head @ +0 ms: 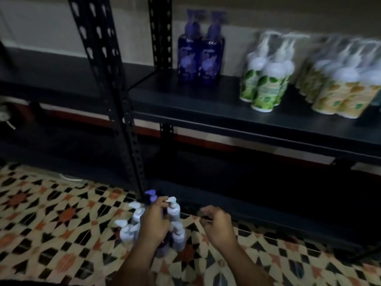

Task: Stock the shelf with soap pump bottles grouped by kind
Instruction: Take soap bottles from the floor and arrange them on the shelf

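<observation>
No text can be read: the labels on the purple bottles (201, 58) and the green bottles (265, 83) are too blurred.

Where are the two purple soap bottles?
In the head view, the two purple bottles stand side by side at the shelf's left end, left of the green leaf-patterned bottles.

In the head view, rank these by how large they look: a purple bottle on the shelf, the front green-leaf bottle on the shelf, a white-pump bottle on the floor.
1-2. Purple bottle on the shelf and front green-leaf bottle: near alike; blur makes it unsure.
3. White-pump bottle on the floor: smallest, partly hidden by the left hand.
</observation>
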A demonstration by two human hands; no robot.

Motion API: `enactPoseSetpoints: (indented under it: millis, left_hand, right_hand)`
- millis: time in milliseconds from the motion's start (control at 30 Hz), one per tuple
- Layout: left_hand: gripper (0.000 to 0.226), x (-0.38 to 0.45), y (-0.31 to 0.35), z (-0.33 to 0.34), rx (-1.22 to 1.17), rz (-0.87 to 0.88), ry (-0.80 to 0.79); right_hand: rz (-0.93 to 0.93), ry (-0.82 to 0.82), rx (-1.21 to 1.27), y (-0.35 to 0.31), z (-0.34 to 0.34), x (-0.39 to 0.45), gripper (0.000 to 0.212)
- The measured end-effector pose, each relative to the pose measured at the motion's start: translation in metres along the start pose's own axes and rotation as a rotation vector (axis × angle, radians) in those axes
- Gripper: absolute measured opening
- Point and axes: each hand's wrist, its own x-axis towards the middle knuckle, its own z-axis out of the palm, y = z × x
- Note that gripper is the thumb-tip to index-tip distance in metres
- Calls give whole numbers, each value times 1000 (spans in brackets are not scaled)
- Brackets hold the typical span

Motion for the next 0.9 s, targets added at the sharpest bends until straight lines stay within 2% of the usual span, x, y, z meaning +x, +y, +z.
enactPoseSetpoints:
  millis: [200, 300, 333, 433, 467, 567, 633, 700, 833, 900]
  left_hand:
    - [68, -4, -62, 12, 82, -74, -189]
    - [81, -10, -88, 28, 4, -117, -72]
    - [80, -13, -96, 34, -23, -130, -14]
    - [46, -19, -111, 51, -121, -173, 79]
    - [41, -20, -111, 53, -137, -178, 98]
    - [43, -23, -117, 61, -97, -190, 133]
    - [44, -23, -113, 62, 3, -179, 102]
    - [35, -22, -117, 67, 98, -209, 35]
    - [61, -17, -136, 71, 141, -267, -102]
    - [52, -17, -129, 68, 89, -190, -63]
  right_hand:
    - [19, -188, -80, 13, 66, 21, 27]
    - [43, -223, -88, 22, 91, 28, 28]
    - [44, -209, -86, 22, 96, 29, 26]
    - [37, -172, -65, 26, 114, 29, 29]
    - [40, -166, -52, 29, 119, 30, 31]
    - [57, -151, -35, 35, 130, 34, 31]
    - [75, -134, -2, 39, 134, 38, 31]
    - [66, -122, 13, 41, 136, 41, 30]
    - [44, -84, 106, 47, 139, 37, 31]
    - [59, -89, 183, 50, 135, 32, 30]
